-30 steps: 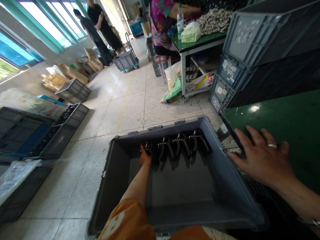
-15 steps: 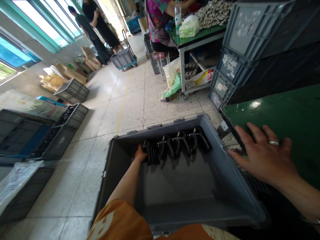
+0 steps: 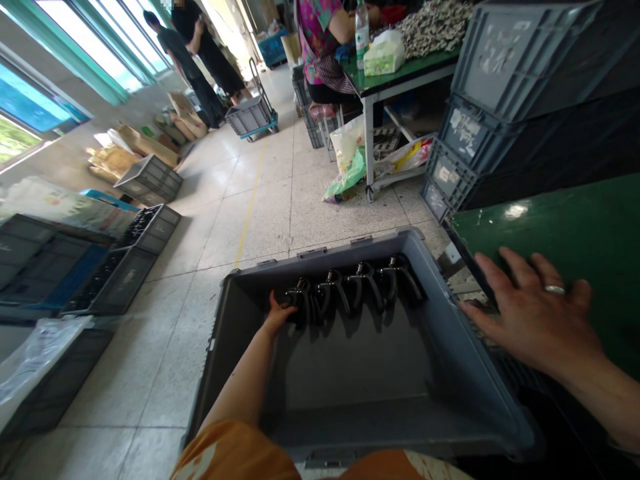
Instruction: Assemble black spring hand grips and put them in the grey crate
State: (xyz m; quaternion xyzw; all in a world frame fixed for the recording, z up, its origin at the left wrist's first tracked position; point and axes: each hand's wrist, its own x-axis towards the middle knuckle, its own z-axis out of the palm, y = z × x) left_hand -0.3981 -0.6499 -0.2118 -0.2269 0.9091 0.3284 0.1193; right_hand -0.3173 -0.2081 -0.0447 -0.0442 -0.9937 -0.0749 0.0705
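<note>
We have room between the crate (image 3: 360, 363)'s near edge and the curved, glossy black parts (image 3: 373, 292); left grip (image 3: 276, 316), digits apart, touches these; right grip (image 3: 543, 323) spreads over the table (image 3: 595, 220).

A: light source?
B: daylight, windows (image 3: 95, 40) upper left plus an opening (image 3: 230, 27) at the top, both blown out
A: glare?
B: pale sheen on the floor (image 3: 200, 173), hot spot on the green bench (image 3: 515, 212)
A: crate (image 3: 350, 373)?
B: dim inside, soft shadows by the black parts (image 3: 341, 298), dark detail crushed
A: sharpness?
B: background soft, wide-angle stretch at edges
</note>
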